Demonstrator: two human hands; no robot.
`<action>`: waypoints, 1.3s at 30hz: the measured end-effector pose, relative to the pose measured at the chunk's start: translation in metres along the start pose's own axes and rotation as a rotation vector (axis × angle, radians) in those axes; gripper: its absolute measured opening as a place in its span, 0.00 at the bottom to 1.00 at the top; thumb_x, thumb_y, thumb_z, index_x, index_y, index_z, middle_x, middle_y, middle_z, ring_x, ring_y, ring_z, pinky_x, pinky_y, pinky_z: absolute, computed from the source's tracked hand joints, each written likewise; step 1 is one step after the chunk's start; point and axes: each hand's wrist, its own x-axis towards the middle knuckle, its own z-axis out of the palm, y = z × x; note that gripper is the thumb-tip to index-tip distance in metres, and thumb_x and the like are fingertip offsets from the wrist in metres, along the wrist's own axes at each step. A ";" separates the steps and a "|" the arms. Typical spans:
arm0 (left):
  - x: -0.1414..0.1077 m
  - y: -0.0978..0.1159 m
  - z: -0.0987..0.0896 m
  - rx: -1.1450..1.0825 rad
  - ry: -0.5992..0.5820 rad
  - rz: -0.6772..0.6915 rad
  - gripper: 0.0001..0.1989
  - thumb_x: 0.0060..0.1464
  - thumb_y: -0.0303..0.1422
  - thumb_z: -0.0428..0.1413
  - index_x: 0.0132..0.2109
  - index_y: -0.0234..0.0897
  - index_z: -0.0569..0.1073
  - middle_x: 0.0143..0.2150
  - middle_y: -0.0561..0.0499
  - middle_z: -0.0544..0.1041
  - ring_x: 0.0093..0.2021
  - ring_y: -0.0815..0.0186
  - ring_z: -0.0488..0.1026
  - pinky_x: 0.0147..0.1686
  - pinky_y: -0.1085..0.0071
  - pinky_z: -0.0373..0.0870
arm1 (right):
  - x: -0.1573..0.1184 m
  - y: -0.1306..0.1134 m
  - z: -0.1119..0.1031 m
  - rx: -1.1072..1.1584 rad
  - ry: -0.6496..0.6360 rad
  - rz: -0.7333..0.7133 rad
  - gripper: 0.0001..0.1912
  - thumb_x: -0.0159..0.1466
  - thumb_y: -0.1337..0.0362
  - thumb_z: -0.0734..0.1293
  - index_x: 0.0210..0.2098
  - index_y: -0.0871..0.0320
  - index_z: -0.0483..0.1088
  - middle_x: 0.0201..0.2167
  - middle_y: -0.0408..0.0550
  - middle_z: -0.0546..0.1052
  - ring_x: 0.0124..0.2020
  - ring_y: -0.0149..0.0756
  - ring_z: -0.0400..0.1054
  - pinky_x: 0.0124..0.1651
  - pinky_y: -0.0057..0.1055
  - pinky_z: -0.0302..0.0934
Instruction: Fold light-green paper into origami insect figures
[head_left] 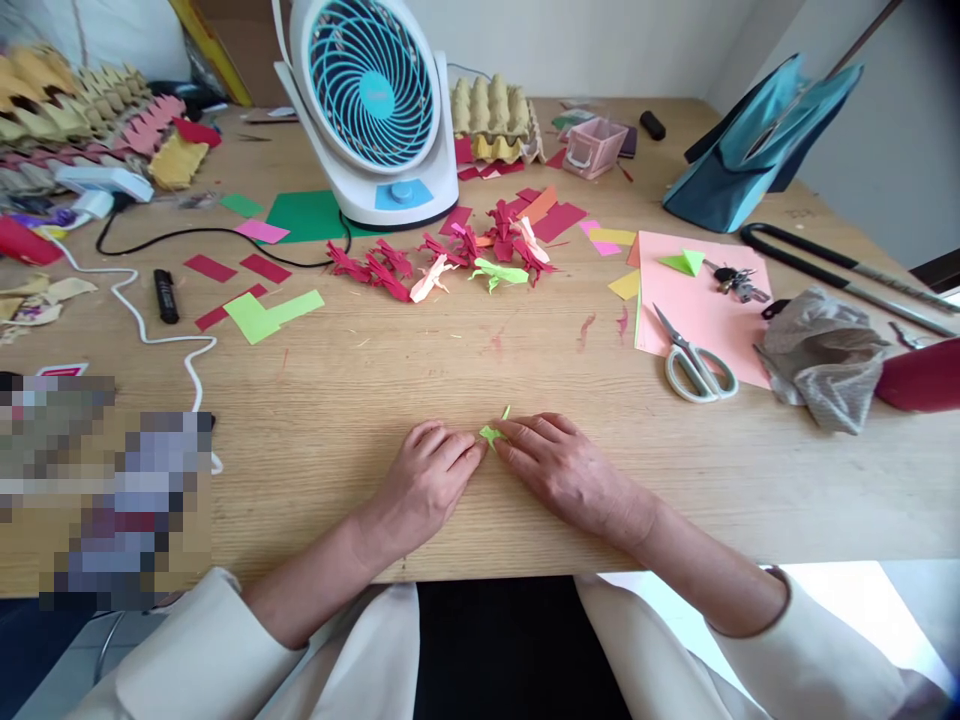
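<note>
Near the table's front edge, both hands meet around a small light green folded paper (491,434). My left hand (431,480) has its fingers curled together, with the fingertips at the paper's left side. My right hand (566,475) presses its closed fingers on the paper's right side, and a thin green tip sticks up beside them. The fingers hide part of the paper. Beyond the hands lies a row of crumpled red paper figures (390,268), with a light green figure (499,273) and a pale pink one (433,280) among them.
A white fan (416,200) stands at the back. Scissors (697,365) and keys (741,283) lie on pink paper (675,300) at right, beside a grey cloth (821,350) and a blue bag (720,180). Left are a black marker (166,296), a white cable (157,340) and green paper (259,317).
</note>
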 end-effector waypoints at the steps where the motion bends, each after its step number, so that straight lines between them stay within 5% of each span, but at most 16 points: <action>1: -0.001 0.000 0.000 -0.001 0.003 0.001 0.13 0.61 0.23 0.50 0.51 0.31 0.73 0.44 0.44 0.77 0.45 0.59 0.70 0.51 0.58 0.67 | 0.000 0.000 0.000 -0.007 0.002 -0.001 0.15 0.71 0.69 0.58 0.54 0.64 0.69 0.59 0.59 0.71 0.56 0.45 0.66 0.55 0.43 0.63; 9: -0.009 -0.001 -0.007 0.011 0.007 0.000 0.14 0.62 0.21 0.49 0.51 0.28 0.73 0.46 0.42 0.76 0.47 0.58 0.70 0.51 0.59 0.71 | 0.000 0.000 -0.001 -0.030 -0.012 0.005 0.14 0.71 0.69 0.58 0.52 0.63 0.70 0.59 0.56 0.71 0.55 0.44 0.66 0.55 0.42 0.62; 17: -0.017 -0.003 -0.020 0.030 -0.111 -0.046 0.17 0.62 0.22 0.49 0.55 0.33 0.72 0.51 0.44 0.77 0.48 0.57 0.70 0.48 0.57 0.68 | -0.001 -0.002 0.003 -0.019 0.027 0.017 0.12 0.71 0.69 0.58 0.49 0.62 0.71 0.59 0.55 0.71 0.55 0.44 0.66 0.55 0.42 0.63; 28: 0.030 -0.005 -0.012 -0.179 -0.209 -0.397 0.08 0.64 0.30 0.51 0.37 0.36 0.72 0.38 0.49 0.73 0.40 0.62 0.72 0.41 0.66 0.67 | -0.004 -0.002 0.011 0.003 0.045 0.011 0.16 0.70 0.70 0.60 0.56 0.66 0.67 0.61 0.59 0.69 0.59 0.47 0.63 0.57 0.44 0.62; 33: 0.039 -0.003 -0.006 -0.192 -0.296 -0.480 0.05 0.58 0.28 0.57 0.33 0.36 0.71 0.36 0.50 0.73 0.37 0.62 0.71 0.37 0.67 0.64 | -0.006 -0.002 0.011 0.050 0.062 -0.001 0.16 0.70 0.70 0.58 0.56 0.66 0.67 0.60 0.61 0.69 0.58 0.49 0.64 0.56 0.46 0.64; 39: 0.047 -0.006 -0.016 -0.524 -0.266 -0.630 0.06 0.54 0.29 0.59 0.30 0.37 0.70 0.28 0.55 0.73 0.29 0.68 0.69 0.30 0.72 0.62 | -0.006 -0.004 0.004 0.476 0.335 0.260 0.11 0.68 0.69 0.61 0.50 0.59 0.65 0.56 0.60 0.69 0.54 0.41 0.69 0.51 0.40 0.69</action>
